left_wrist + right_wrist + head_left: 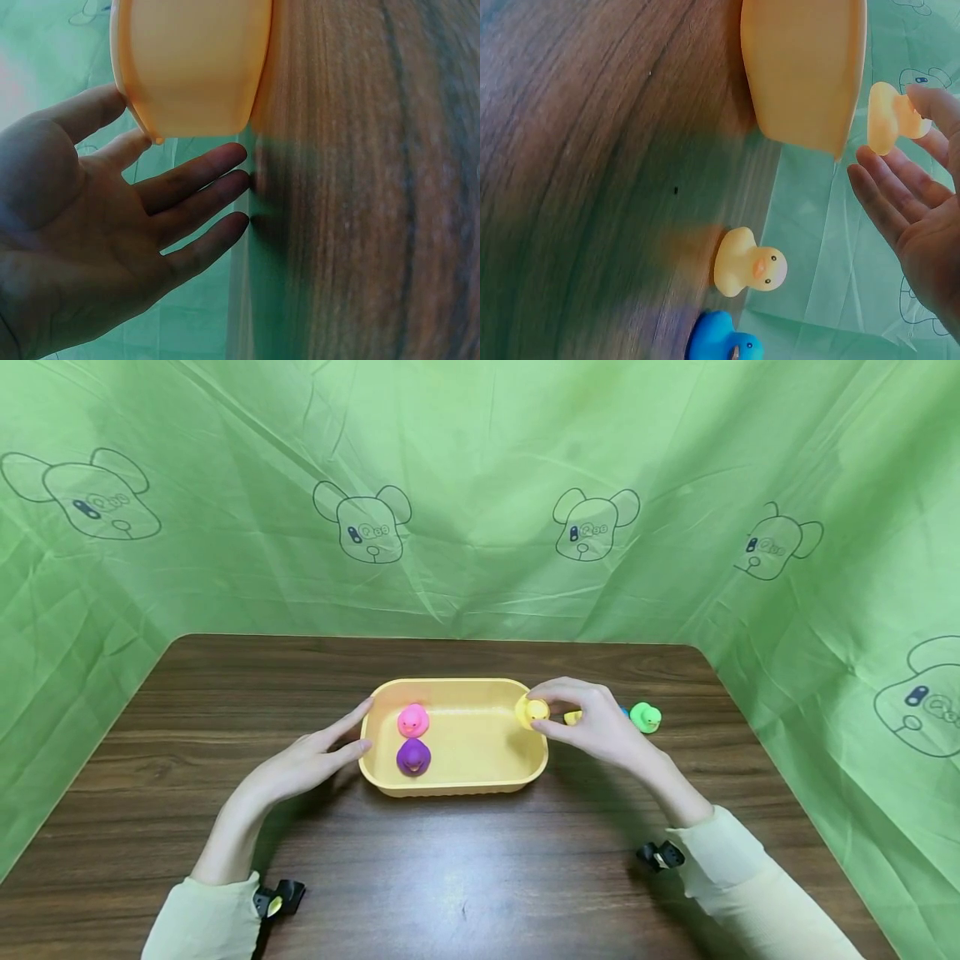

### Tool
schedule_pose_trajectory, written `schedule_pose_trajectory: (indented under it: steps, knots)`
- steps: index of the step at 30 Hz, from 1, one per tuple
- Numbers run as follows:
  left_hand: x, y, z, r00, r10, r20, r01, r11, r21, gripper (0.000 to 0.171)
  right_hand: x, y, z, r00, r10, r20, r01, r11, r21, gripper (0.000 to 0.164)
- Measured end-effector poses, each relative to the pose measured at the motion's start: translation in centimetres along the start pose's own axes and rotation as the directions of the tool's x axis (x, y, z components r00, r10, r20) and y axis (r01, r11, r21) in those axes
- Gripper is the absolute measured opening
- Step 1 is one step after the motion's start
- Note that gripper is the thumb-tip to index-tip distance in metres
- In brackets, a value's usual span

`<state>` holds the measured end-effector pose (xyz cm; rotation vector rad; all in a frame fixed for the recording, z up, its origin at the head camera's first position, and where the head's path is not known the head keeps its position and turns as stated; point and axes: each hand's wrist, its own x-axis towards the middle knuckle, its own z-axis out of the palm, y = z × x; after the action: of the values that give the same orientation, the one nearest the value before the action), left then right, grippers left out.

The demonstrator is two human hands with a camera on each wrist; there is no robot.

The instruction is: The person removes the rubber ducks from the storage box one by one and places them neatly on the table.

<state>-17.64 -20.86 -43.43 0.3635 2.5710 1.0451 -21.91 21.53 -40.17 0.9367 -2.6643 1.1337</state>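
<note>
My right hand [596,720] pinches a yellow rubber duck [885,120] between thumb and fingers, held above the right end of a yellow plastic basin [465,785]. My left hand [303,766] touches the basin's left end with thumb and fingertip; the other fingers are nearly straight, as the left wrist view shows. Inside the basin, towards the left, a pink rubber duck [412,720] stands behind a purple rubber duck [413,757]. To the right of the basin, a second yellow duck [748,262] and a blue duck [721,337] stand on the table, partly hidden by my right hand in the head view.
A green duck [646,717] stands on the dark wooden table [450,877], beyond my right hand. Green cloth [480,593] with printed bear-like heads hangs behind and at both sides of the table.
</note>
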Motion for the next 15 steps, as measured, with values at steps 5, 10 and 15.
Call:
schedule_pose_trajectory:
  steps: [5, 10, 15]
  knots:
    - [0.02, -0.07, 0.03, 1.000, 0.004, -0.003, -0.004, 1.000, -0.002, 0.069, -0.13, 0.18, -0.16, 1.000, -0.020, -0.016, 0.020, 1.000, -0.004, 0.026]
    - [0.07, -0.14, 0.02, 1.000, 0.001, -0.003, -0.001, 1.000, -0.003, 0.069, -0.44, 0.19, -0.42, 1.000, 0.000, -0.012, 0.000, 1.000, -0.004, 0.026]
    - [0.09, -0.17, -0.04, 1.000, 0.002, 0.003, -0.001, 1.000, -0.011, 0.070, -0.85, 0.35, -0.73, 0.999, 0.036, -0.003, -0.036, 0.999, -0.009, 0.025]
